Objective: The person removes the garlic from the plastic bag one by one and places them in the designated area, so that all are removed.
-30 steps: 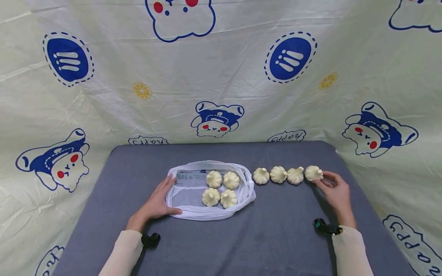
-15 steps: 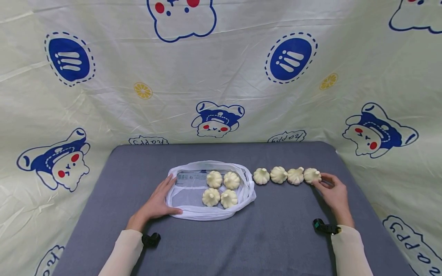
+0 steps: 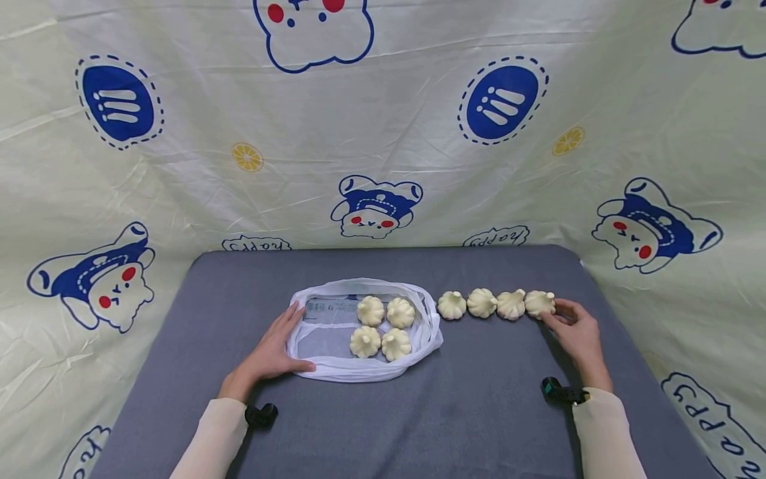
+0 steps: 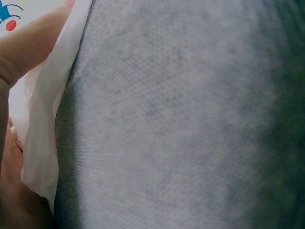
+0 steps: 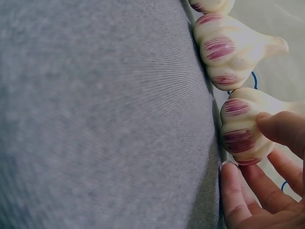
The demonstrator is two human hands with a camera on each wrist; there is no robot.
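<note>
My right hand [image 3: 577, 336] pinches the garlic bulb [image 3: 540, 303] at the right end of a row of white bulbs. In the right wrist view my thumb [image 5: 283, 129] lies on the purple-streaked garlic bulb [image 5: 238, 133], with fingers below, and the neighbouring bulb [image 5: 231, 50] sits right against it. My left hand [image 3: 272, 346] holds the left end of a white plastic bag [image 3: 359, 369], thumb over the front rim and fingers at the left rim. Inside the wide-mouthed bag several bulbs [image 3: 371, 311] stand grouped toward the right. The left wrist view shows the thumb [image 4: 31, 45] against thin white plastic [image 4: 40, 138].
The row runs from a garlic bulb [image 3: 451, 305] close beside the bag's right rim to my right hand. Everything lies on a grey cloth-covered table [image 3: 455, 412]. A patterned curtain [image 3: 383, 133] hangs behind and at both sides.
My right hand has slid the end bulb a little left, closing the gap to the rest of the row. The left hand and the bag have stayed in place.
</note>
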